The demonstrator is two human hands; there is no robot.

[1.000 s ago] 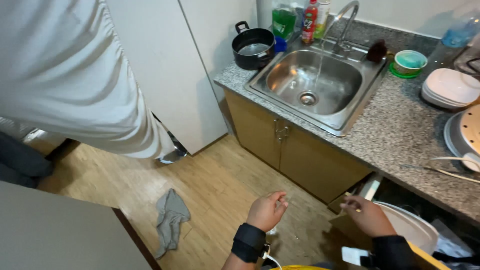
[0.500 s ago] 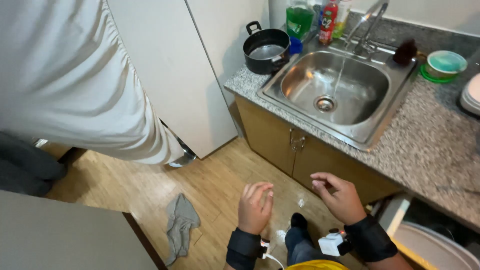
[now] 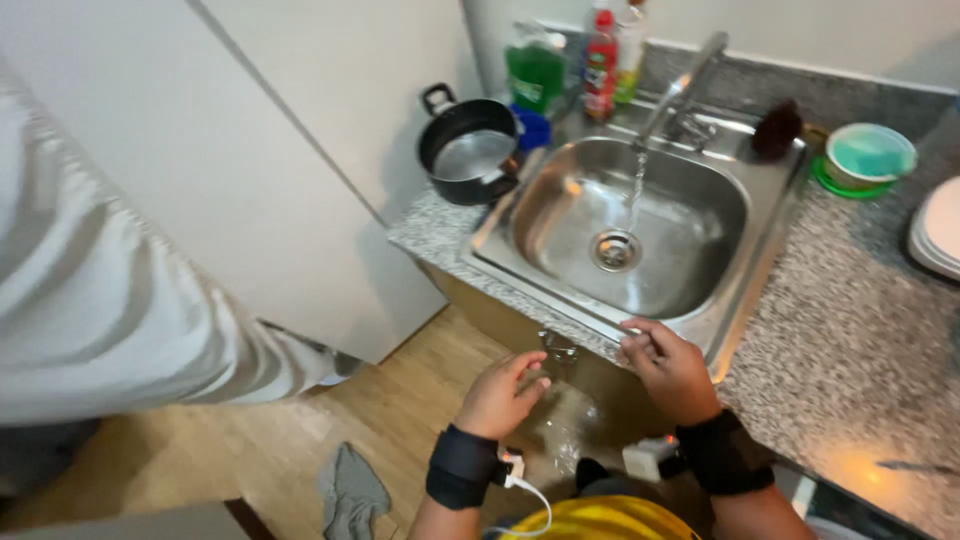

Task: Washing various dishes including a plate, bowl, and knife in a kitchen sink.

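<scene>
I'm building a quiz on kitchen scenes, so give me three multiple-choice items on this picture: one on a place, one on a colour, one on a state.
1. Where does the black pot stand?
A. in the sink
B. on the counter left of the sink
C. on the floor

2. What colour is the cloth on the floor?
A. grey
B. red
C. yellow

3. What state is the tap in?
A. off
B. running
C. covered by a towel

Answers: 1 B, the pot sits on the granite counter beside the left rim of the sink. 2 A, the crumpled cloth on the wooden floor is grey. 3 B, a stream of water falls from the spout toward the drain.
</scene>
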